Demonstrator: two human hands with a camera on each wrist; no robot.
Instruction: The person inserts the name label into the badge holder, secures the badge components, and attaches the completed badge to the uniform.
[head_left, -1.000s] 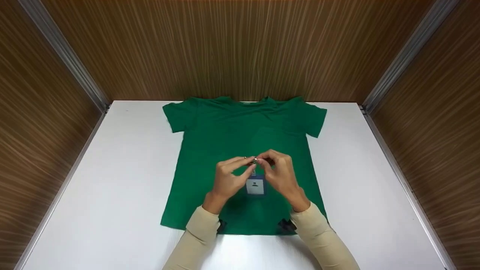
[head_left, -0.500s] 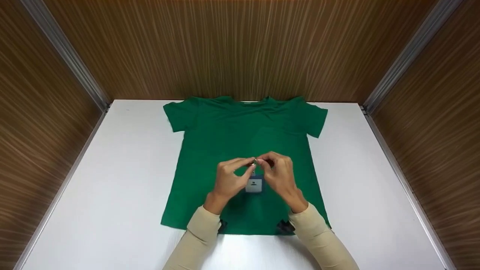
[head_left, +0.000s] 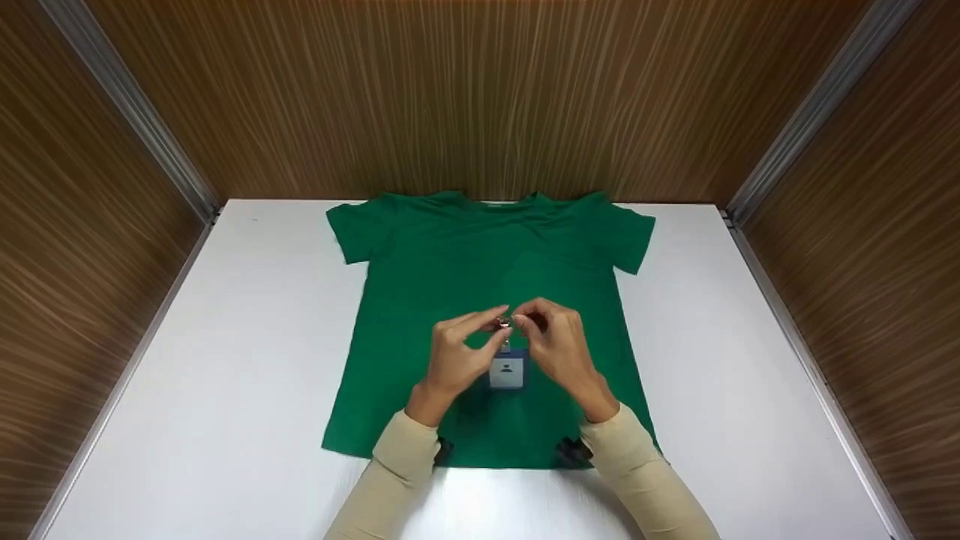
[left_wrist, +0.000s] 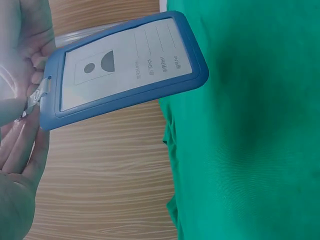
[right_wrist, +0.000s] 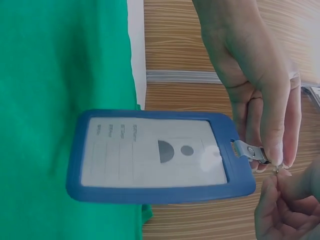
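Observation:
A blue-framed ID badge holder [head_left: 507,373] hangs above a green T-shirt [head_left: 480,259] spread on the table. My left hand [head_left: 459,358] pinches the metal badge clip [right_wrist: 254,152] at the top of the holder's strap, thumb opposite the fingers. Close on its right, my right hand [head_left: 559,349] has thumb and forefinger together at the far end of the clip. In the right wrist view, a small shiny metal piece [right_wrist: 276,170] shows at those fingertips; its shape is too small to make out. The white card [left_wrist: 125,62] inside faces the wrist cameras, with a person symbol and printed lines.
A white table [head_left: 240,360] lies under the shirt. Wood-grain panels [head_left: 480,97] rise at the back and on both sides, with metal strips in the corners. Black wrist-worn devices [head_left: 574,450] sit below the forearms, over the shirt's hem.
The fingertips of the two hands have moved slightly apart, and more of the metal clip shows between them. The left forefinger is raised a little. The badge sways slightly; the shirt lies as before.

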